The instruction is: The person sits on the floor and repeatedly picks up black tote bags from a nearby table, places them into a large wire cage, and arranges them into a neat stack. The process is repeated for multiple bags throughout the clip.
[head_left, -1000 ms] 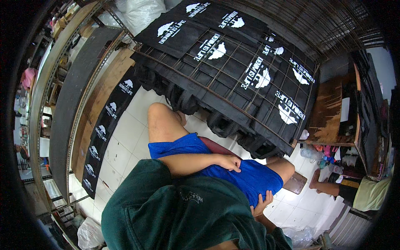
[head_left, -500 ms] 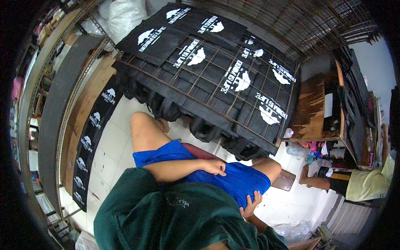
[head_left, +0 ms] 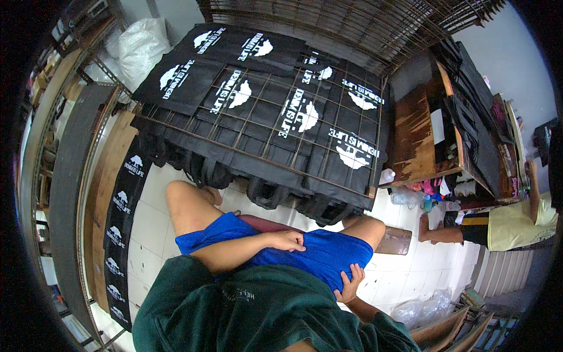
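I am seated, with my left hand [head_left: 287, 241] resting on the lap of my blue shorts [head_left: 328, 253]. Its fingers are curled in, and no object shows in them. On the right thigh lies my right hand [head_left: 350, 283], fingers spread over the shorts, holding nothing. In front of my knees stands a wide stack of black fabric bags [head_left: 205, 126] with white prints, their handles hanging down the near side. A rusty wire grid [head_left: 264, 130] lies on top of the stack. Neither hand touches the bags or the grid.
A metal-framed shelf [head_left: 79, 199] runs along the left, beside a black printed strip [head_left: 119, 234]. At right stands a wooden cabinet [head_left: 410, 135]; a person in a yellow shirt [head_left: 516, 223] is near it. Clear plastic bags [head_left: 422, 308] lie at lower right. Wire racks [head_left: 352, 26] fill the back.
The view has turned somewhat to the right, so the bag stack sits farther left in the picture. More of the other person's arm shows. My hands stay resting on my shorts.
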`<state>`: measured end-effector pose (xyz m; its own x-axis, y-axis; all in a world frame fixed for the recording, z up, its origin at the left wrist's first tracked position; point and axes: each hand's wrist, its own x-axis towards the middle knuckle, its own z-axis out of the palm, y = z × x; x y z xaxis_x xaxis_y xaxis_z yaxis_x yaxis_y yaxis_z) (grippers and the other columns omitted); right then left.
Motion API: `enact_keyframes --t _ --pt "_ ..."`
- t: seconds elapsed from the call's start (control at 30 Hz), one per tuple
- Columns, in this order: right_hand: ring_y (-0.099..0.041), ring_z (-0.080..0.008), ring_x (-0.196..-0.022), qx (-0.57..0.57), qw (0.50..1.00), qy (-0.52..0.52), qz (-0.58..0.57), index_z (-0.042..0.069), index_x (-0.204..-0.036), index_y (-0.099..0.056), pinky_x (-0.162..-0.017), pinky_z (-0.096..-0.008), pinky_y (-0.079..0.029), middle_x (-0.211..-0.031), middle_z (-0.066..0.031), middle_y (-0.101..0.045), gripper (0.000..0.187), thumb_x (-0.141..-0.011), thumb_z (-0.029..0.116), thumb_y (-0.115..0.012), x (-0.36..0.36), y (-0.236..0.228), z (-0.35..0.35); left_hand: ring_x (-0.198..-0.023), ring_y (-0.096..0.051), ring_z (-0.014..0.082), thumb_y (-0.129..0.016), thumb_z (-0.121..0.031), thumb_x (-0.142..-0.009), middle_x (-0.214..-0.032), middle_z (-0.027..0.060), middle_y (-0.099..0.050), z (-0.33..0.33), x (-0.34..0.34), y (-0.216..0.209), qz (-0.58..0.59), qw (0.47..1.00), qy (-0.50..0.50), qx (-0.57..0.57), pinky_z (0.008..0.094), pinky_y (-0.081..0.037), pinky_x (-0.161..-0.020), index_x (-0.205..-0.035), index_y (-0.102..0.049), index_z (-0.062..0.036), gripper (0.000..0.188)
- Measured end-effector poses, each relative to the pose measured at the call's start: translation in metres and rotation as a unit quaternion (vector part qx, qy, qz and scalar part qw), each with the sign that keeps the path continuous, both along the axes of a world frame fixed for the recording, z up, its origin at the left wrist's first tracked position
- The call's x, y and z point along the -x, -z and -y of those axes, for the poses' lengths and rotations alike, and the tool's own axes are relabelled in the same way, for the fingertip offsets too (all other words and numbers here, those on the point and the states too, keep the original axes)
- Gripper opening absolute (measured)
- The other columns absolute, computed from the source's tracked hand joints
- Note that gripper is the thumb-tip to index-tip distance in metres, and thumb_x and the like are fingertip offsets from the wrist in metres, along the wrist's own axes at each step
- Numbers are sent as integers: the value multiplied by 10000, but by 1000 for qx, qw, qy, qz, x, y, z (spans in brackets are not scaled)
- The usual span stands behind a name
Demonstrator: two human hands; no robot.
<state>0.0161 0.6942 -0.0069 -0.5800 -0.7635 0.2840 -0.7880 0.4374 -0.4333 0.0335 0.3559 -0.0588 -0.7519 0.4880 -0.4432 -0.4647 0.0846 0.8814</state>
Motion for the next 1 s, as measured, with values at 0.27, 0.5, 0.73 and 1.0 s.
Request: enact_keyframes --t 0.27,0.5,0.73,1.0 --pt "-328 -437 -1180 -6 1000 10 5 96 -1091 -553 -966 -590 -193 -1267 -259 -373 546 -698 475 -529 -2 -1 0 -575 -464 93 -627 -344 -832 -647 1 -512 -1 -1 5 9 1000 1 3 265 -373 -515 -817 -529 -59 302" --pt "-331 -437 -1178 -2 1000 11 0 99 -1117 -546 -961 -585 -198 -1266 -253 -380 571 -734 518 -491 0 -1 -1 -568 -456 86 -624 -344 -832 -640 -5 -510 1 2 1 14 1000 -1 8 256 -360 -505 -827 -534 -66 292" --pt "-346 -422 -1171 -14 1000 15 8 93 -1083 -570 -954 -571 -214 -1252 -248 -392 576 -745 549 -478 1 -8 4 -563 -447 81 -624 -333 -833 -642 -5 -510 2 0 -2 24 1000 -9 -12 249 -347 -496 -833 -536 -72 275" --pt "-561 -271 -805 57 987 116 95 16 -934 -590 -743 -377 -432 -895 -144 -592 265 -719 160 -647 43 -53 39 -543 -437 74 -625 -334 -836 -641 -16 -502 3 -14 15 41 998 -38 -33 240 -336 -467 -852 -530 -71 281"
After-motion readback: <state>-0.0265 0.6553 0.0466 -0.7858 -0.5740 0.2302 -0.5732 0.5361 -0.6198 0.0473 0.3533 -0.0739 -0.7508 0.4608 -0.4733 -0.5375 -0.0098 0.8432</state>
